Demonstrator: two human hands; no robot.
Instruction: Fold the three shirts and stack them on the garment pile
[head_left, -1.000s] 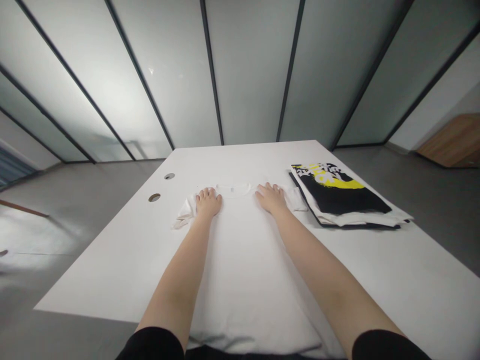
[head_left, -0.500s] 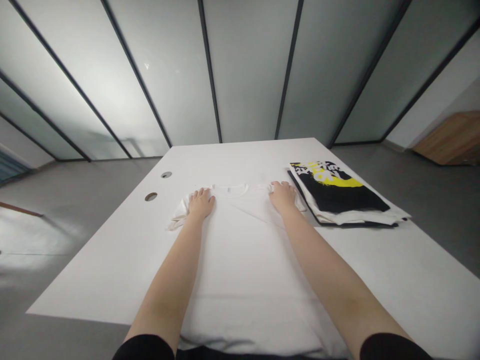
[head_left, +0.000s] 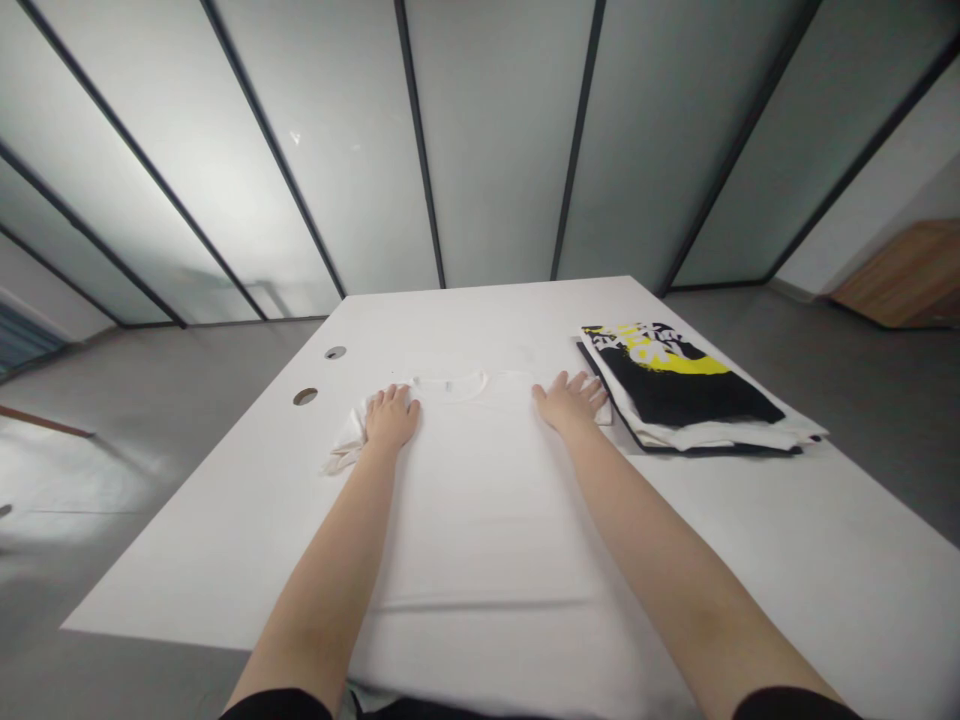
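A white T-shirt [head_left: 480, 510] lies spread on the white table, its neckline at the far side and its lower end by my body. My left hand [head_left: 392, 414] rests flat on the shirt's left shoulder area, fingers stretched forward. Beside it the left sleeve is bunched up in wrinkles. On the right shoulder area lies my right hand [head_left: 571, 400], palm down with its fingers spread. Part of the right sleeve shows past its fingers. A faint crease runs across the lower part of the shirt.
A stack of folded shirts [head_left: 682, 400] sits right of my right hand, the top one printed black and yellow. Two round cable holes [head_left: 305, 397] pierce the left side of the white table [head_left: 210, 520]. Frosted glass panels [head_left: 495, 140] stand behind it.
My right hand has opened from a curled grip and its fingers now spread flat. My left hand has shifted slightly left and nearer. The diagonal crease on the shirt's chest has smoothed out.
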